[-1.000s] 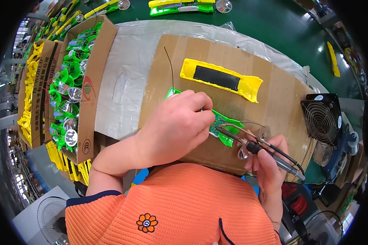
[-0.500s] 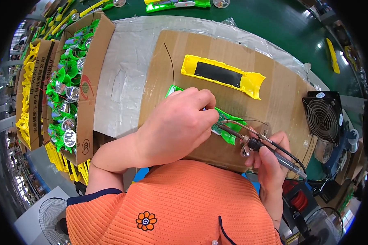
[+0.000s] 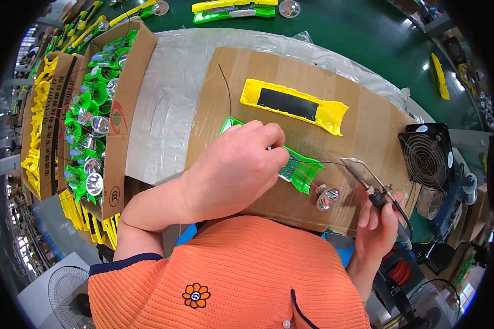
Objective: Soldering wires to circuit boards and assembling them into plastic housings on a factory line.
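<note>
A green plastic half-shell (image 3: 306, 176) lies on the cardboard, with a small green circuit board (image 3: 288, 166) in it. My left hand (image 3: 236, 167) is closed over its middle, thumb and fingers pinched; what they grip is hidden. Thin red and black wires run out to a round silver lamp reflector (image 3: 327, 198) beside the shell. To the right, my right hand (image 3: 380, 227) holds a soldering iron (image 3: 376, 197) with a thin curved metal tube, its tip apart from the board. Farther away rests a yellow half-shell (image 3: 332, 116) with a black panel (image 3: 287, 102) inside.
At left stands a carton (image 3: 139, 71) packed with green shells and reflectors; beside it, another box holds yellow shells (image 3: 37, 137). A black fan (image 3: 426, 159) stands at the right. More yellow-green pieces (image 3: 236, 11) lie on the green bench (image 3: 351, 33).
My right hand has drawn the soldering iron away from the circuit board, to the right, uncovering the reflector. My left hand stays over the green shell.
</note>
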Motion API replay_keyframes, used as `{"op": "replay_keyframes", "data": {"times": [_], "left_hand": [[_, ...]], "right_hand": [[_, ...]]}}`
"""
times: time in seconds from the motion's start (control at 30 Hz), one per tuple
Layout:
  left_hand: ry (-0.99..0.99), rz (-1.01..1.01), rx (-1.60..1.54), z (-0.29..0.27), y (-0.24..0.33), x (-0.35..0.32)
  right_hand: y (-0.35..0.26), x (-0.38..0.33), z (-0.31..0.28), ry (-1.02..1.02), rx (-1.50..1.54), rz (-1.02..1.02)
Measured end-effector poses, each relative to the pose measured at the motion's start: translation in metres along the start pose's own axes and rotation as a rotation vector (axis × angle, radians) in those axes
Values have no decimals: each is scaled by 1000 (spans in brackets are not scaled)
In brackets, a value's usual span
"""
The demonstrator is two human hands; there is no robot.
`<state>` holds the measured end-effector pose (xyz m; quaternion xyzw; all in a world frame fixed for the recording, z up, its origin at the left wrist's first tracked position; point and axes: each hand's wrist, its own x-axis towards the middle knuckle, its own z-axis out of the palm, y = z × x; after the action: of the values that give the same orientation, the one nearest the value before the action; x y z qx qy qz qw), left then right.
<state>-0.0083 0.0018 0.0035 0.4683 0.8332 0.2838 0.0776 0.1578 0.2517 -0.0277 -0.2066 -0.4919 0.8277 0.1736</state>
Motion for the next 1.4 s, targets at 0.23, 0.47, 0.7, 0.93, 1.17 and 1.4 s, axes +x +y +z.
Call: {"op": "replay_keyframes", "data": {"times": [0.23, 0.47, 0.7, 0.93, 1.17, 1.4], "left_hand": [[-107, 21, 40, -10, 2, 4], [57, 25, 149, -14, -26, 21], [19, 203, 199, 7, 5, 53], [-109, 359, 208, 31, 31, 75], [425, -182, 193, 7, -11, 34], [240, -375, -145, 12, -13, 29]], "right_hand": [[-4, -1, -4, -58, 67, -18], [-4, -2, -12, -33, 138, -28], [-6, 4, -9, -25, 164, -78], [-2, 25, 7, 3, 210, -137], [12, 52, 28, -88, 174, -84], [19, 48, 18, -173, -55, -62]]}}
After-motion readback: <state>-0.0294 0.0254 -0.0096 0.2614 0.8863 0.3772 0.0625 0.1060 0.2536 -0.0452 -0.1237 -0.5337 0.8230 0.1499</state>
